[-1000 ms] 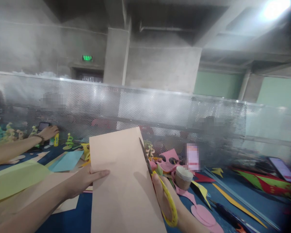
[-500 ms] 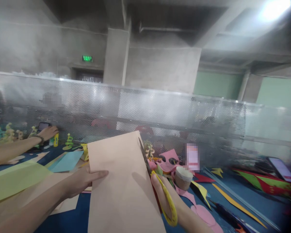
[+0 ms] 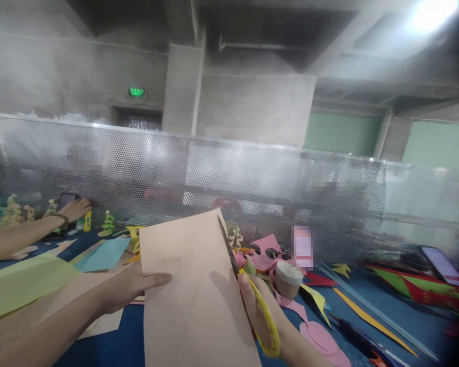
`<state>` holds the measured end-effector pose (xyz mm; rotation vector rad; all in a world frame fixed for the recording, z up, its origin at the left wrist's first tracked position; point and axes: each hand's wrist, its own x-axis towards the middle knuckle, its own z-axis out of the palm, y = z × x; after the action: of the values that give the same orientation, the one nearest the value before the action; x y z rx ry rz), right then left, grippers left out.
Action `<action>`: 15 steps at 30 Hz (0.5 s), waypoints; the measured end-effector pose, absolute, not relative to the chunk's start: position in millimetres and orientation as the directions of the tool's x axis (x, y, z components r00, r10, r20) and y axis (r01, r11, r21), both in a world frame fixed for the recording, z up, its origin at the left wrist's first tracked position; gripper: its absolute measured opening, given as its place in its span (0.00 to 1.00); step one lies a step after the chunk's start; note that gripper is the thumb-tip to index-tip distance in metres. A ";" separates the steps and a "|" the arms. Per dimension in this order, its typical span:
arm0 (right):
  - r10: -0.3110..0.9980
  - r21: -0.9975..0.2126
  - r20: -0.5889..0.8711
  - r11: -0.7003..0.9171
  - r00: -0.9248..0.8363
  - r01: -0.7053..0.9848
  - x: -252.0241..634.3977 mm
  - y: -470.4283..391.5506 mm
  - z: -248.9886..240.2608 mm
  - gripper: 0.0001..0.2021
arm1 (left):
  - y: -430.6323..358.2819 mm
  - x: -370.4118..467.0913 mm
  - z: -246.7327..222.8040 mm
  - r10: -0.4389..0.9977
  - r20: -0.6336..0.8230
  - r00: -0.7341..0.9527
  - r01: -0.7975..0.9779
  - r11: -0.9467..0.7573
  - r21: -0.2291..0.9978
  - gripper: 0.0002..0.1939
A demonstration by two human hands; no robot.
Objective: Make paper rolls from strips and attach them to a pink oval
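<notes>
My left hand (image 3: 128, 286) grips the left edge of a peach paper sheet (image 3: 193, 295), thumb laid across its face, holding it up over the blue table (image 3: 115, 346). My right hand (image 3: 265, 321) holds yellow-handled scissors (image 3: 252, 295), whose dark blades run up along the sheet's right edge. The sheet hides most of my right-hand fingers.
Another person's arm and hand (image 3: 74, 208) reach to a phone at far left. Yellow-green (image 3: 23, 285) and light blue paper (image 3: 107, 253) lie left. A tape roll (image 3: 287, 279), pink and red offcuts, and a phone (image 3: 443, 266) lie right. A perforated metal screen (image 3: 252, 183) bounds the back.
The sheet has dropped slightly and tilted a little; the scissors stay along its right edge. The other person's hand has not moved.
</notes>
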<state>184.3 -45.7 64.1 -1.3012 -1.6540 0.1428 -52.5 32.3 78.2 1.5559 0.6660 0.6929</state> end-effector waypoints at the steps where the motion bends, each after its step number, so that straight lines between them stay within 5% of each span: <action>1: 0.789 -0.607 0.611 0.415 0.064 0.678 184.3 -44.9 62.5 0.29 | 32.8 -52.5 77.9 0.747 0.059 0.662 0.022 -0.099 0.995 0.22; 15: 0.767 -0.578 0.641 0.481 0.001 0.659 183.3 -49.5 69.3 0.25 | 34.6 -53.2 74.0 0.753 0.057 0.656 0.060 -0.128 0.990 0.25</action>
<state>183.3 -49.5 69.3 -1.2272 -1.7078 0.1331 -53.2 34.6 74.0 1.6085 0.6836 0.6813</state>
